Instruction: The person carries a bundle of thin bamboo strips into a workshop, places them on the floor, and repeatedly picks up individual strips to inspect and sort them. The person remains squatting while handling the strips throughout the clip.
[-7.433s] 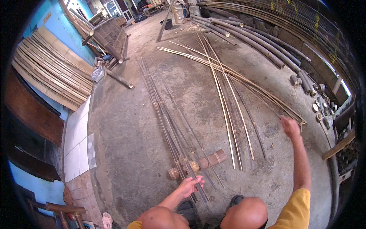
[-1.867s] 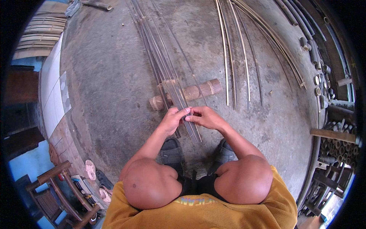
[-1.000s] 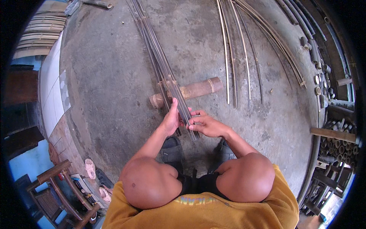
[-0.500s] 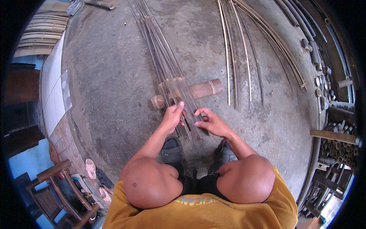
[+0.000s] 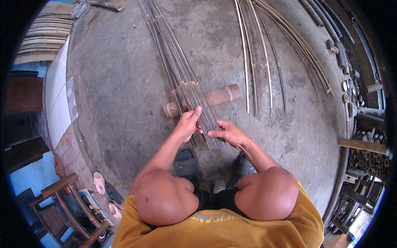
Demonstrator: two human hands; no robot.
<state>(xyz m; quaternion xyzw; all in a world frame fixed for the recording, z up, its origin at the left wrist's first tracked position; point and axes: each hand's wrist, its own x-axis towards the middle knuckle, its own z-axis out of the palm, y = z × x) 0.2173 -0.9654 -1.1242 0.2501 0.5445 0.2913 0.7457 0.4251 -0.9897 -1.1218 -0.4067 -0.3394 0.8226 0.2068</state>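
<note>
I squat on a concrete floor over a row of several long dark bamboo strips (image 5: 182,78) that run away from me. Their near ends rest across a short bamboo log (image 5: 221,96) lying crosswise. My left hand (image 5: 188,124) grips the left side of the strip ends just below the log, fingers curled around them. My right hand (image 5: 227,133) presses on the right side of the same ends, thumb and fingers pinching the strips. Both knees fill the lower part of the view.
More pale bamboo strips (image 5: 256,58) lie fanned out on the floor to the right. Bamboo poles and cut tube ends (image 5: 351,82) line the right wall. A stack of slats (image 5: 39,37) lies far left, a bamboo chair (image 5: 66,206) near left.
Since the oldest frame my right hand came back from the far right and both hands closed on the strip ends. In the last second the hands shifted slightly along the strips.
</note>
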